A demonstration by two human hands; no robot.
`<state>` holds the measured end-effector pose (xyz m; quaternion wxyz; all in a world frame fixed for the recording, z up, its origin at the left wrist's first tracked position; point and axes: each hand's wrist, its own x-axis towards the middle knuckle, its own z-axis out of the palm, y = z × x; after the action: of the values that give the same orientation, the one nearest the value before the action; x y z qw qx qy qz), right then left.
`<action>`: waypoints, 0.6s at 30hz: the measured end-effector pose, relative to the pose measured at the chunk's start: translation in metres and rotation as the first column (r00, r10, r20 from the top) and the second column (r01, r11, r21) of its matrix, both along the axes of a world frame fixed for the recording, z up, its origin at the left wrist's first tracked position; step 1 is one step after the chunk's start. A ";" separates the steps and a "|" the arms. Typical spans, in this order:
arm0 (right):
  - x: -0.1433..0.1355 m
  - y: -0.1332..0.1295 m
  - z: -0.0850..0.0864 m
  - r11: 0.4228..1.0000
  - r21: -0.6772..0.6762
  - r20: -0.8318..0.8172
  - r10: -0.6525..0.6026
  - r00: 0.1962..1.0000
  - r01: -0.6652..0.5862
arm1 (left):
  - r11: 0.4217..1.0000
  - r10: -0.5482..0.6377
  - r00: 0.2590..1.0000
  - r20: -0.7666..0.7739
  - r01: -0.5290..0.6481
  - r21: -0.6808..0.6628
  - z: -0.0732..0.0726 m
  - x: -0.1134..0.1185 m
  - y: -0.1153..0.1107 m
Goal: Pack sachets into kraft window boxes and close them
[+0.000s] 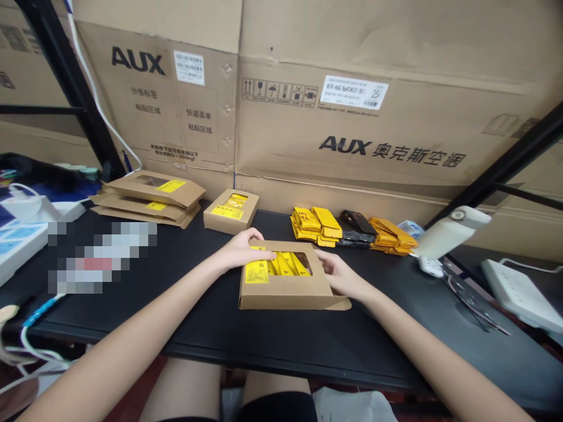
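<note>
A brown cardboard box (285,299) with a cut-out window lies in front of me on the black table. Several yellow sachets (288,265) show through the window, and a yellow label (257,269) is stuck beside it. My left hand (241,251) grips the box's left back part, thumb on top by the window, other fingers behind the edge. At the right end, where a flap sticks out, my right hand (341,274) holds the box with curled fingers. Its fingertips are partly hidden at that end.
Behind stands a smaller windowed box (231,211), with flat stacked boxes (149,199) to its left. Yellow packets (315,225), black packets (356,228) and orange packets (391,235) line the back. A white bottle (455,231), glasses (475,305) and a power strip (523,293) are right.
</note>
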<state>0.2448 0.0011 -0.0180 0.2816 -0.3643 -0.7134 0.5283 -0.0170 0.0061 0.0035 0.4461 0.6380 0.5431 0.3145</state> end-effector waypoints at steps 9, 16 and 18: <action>-0.002 -0.012 0.016 0.990 0.056 -0.054 -0.124 0.991 0.127 | 0.997 -0.068 0.996 0.062 0.065 0.047 0.002 0.001 -0.004; -0.014 -0.018 0.075 0.997 -0.047 -0.143 -0.062 0.988 0.055 | 0.972 -0.173 0.980 0.098 0.154 0.175 0.011 0.001 -0.008; -0.023 -0.018 0.101 1.000 0.004 0.036 0.015 0.999 -0.015 | 0.952 -0.214 0.972 0.100 0.184 0.246 0.011 0.000 -0.008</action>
<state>0.2222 -0.0167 0.0827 0.2657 -0.3677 -0.7222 0.5222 -0.0169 -0.0016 0.0146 0.4302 0.7168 0.4059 0.3694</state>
